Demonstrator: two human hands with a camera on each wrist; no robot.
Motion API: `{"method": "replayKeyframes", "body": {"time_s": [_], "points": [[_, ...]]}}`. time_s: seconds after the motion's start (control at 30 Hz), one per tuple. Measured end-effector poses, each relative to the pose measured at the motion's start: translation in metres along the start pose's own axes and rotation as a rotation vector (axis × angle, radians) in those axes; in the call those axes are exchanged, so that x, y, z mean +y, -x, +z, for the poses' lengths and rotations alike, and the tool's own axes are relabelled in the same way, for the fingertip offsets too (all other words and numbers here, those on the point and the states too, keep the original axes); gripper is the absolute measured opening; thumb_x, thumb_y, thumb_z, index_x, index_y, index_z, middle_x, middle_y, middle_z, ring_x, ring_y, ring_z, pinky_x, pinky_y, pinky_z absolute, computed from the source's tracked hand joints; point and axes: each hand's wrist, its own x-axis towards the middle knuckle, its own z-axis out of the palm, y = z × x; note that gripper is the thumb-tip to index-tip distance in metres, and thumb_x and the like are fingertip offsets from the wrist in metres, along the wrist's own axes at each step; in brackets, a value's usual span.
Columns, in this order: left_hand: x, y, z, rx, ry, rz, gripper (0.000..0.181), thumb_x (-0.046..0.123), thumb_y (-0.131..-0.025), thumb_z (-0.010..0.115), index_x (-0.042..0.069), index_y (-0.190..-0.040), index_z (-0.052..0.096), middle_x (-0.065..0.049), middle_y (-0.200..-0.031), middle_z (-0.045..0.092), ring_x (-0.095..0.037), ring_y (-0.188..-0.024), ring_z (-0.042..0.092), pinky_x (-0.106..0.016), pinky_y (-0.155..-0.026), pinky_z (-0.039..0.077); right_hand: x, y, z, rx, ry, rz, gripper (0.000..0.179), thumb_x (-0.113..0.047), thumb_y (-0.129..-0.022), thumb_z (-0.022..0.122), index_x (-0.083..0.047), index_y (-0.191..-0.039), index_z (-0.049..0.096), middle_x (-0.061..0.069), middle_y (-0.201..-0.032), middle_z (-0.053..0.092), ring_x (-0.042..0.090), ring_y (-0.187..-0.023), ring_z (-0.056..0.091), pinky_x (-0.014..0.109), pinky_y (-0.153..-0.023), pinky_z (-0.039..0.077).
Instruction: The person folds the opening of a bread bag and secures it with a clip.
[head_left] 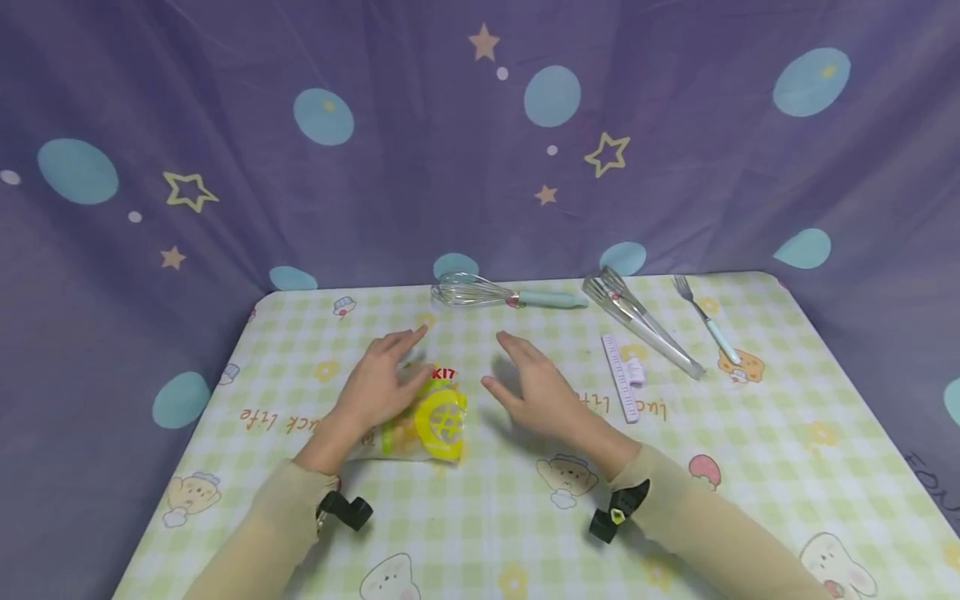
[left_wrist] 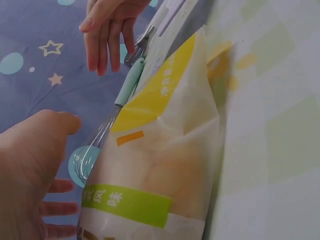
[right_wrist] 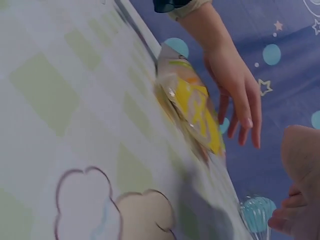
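A yellow, green and see-through plastic food bag (head_left: pixel 442 425) lies on the table, left of centre, with pale rounded pieces showing inside. Over its far left part hovers my left hand (head_left: pixel 375 385), fingers extended and thumb spread; in the left wrist view a gap shows between the thumb and the bag (left_wrist: pixel 160 165). My right hand (head_left: pixel 546 398) is held above the cloth to the right of the bag (right_wrist: pixel 192 102), apart from it. Its fingers are stretched out, and nothing is in it. Part of the bag is hidden behind my left hand and wrist.
Along the far edge lies a whisk (head_left: pixel 551 298) with a pale green handle. To its right are metal tongs (head_left: pixel 660 337) and a fork (head_left: pixel 708 321). A white strip with scale marks (head_left: pixel 619 379) lies nearer. A purple patterned curtain (head_left: pixel 420 192) hangs behind the checked tablecloth (head_left: pixel 465 533).
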Motion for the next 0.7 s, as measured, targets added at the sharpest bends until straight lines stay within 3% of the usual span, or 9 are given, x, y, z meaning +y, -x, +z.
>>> {"method": "replayKeyframes", "body": {"time_s": [0.37, 0.7], "points": [[0.0, -0.008, 0.01, -0.054, -0.054, 0.048, 0.059, 0.04, -0.101, 0.069, 0.01, -0.151, 0.06, -0.018, -0.146, 0.064, -0.039, -0.135, 0.06, -0.056, -0.113, 0.051, -0.008, -0.005, 0.028, -0.058, -0.016, -0.008, 0.072, -0.044, -0.106, 0.064, 0.004, -0.157, 0.046, 0.02, -0.159, 0.053, 0.034, -0.148, 0.053, 0.048, -0.122, 0.044], [-0.007, -0.01, 0.014, -0.065, -0.05, 0.06, 0.056, 0.037, -0.1, 0.07, 0.007, -0.147, 0.064, -0.019, -0.136, 0.07, -0.04, -0.128, 0.065, -0.055, -0.114, 0.05, -0.016, -0.013, 0.04, -0.142, -0.015, 0.017, 0.07, -0.046, -0.108, 0.059, 0.004, -0.156, 0.048, 0.021, -0.156, 0.056, 0.035, -0.147, 0.054, 0.047, -0.123, 0.044]]}}
